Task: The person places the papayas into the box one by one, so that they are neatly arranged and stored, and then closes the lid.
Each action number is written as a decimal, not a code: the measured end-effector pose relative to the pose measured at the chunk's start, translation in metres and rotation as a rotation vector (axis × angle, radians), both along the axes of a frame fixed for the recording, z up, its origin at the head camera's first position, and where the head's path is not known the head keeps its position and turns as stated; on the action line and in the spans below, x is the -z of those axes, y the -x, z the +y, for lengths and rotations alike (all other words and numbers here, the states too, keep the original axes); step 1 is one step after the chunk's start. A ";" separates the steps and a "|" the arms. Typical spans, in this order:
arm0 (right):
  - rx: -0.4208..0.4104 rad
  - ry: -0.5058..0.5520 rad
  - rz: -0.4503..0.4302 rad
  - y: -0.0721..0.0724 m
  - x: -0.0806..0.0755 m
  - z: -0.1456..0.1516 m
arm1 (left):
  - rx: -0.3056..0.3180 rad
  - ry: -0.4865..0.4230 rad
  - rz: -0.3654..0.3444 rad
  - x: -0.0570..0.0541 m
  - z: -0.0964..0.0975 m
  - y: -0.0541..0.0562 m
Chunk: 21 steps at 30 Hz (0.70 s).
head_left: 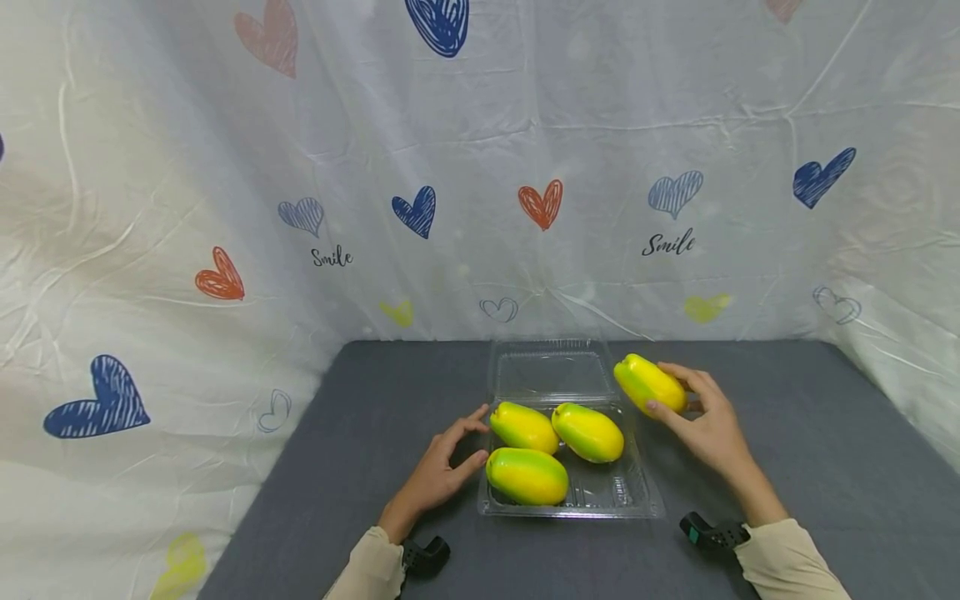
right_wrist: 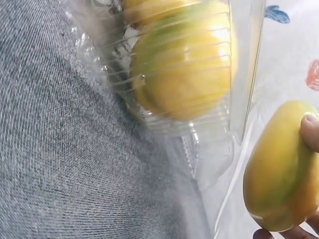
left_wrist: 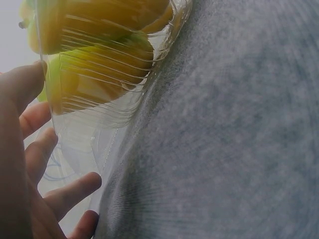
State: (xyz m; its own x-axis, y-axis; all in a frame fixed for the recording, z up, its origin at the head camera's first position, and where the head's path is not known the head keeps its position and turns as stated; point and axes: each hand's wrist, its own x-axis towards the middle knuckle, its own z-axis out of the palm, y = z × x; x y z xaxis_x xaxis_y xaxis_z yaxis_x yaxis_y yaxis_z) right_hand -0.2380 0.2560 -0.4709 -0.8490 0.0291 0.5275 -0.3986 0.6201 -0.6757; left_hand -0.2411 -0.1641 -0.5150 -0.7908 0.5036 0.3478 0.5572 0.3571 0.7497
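Note:
In the head view my right hand [head_left: 712,423] grips a yellow-green papaya [head_left: 649,383] between thumb and fingers, raised beside the right side of a clear plastic clamshell box [head_left: 622,507]. The right wrist view shows this held papaya [right_wrist: 279,169] apart from the box wall. Three more papayas lie inside the box: one at back left [head_left: 523,427], one at back right [head_left: 588,433] and one at front left [head_left: 527,477]. My left hand [head_left: 442,467] rests along the box's left side, fingers spread. In the left wrist view, its thumb and fingertips meet the box's rim [left_wrist: 49,94].
The box's hinged lid [head_left: 555,375] lies folded back toward the curtain. A grey cloth [head_left: 390,392] covers the table. Behind it hangs a white curtain [head_left: 465,150] printed with hearts. Black bands [head_left: 426,557] sit at both wrists.

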 end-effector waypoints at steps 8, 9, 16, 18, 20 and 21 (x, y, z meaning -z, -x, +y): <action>-0.051 0.004 0.000 -0.004 -0.006 -0.005 | -0.004 0.000 -0.021 0.000 0.001 -0.001; -0.059 0.004 0.001 -0.005 -0.007 -0.005 | -0.003 0.000 -0.017 0.000 0.001 -0.001; -0.131 0.002 0.004 -0.012 -0.016 -0.013 | 0.001 -0.004 -0.012 0.000 0.001 -0.001; -0.158 0.004 0.004 -0.014 -0.018 -0.015 | -0.001 -0.002 -0.005 0.001 0.001 0.000; -0.179 0.004 0.002 -0.016 -0.019 -0.018 | -0.002 -0.002 0.001 0.001 0.001 0.000; -0.188 -0.001 0.000 -0.017 -0.019 -0.019 | -0.004 -0.001 0.003 0.001 0.001 0.000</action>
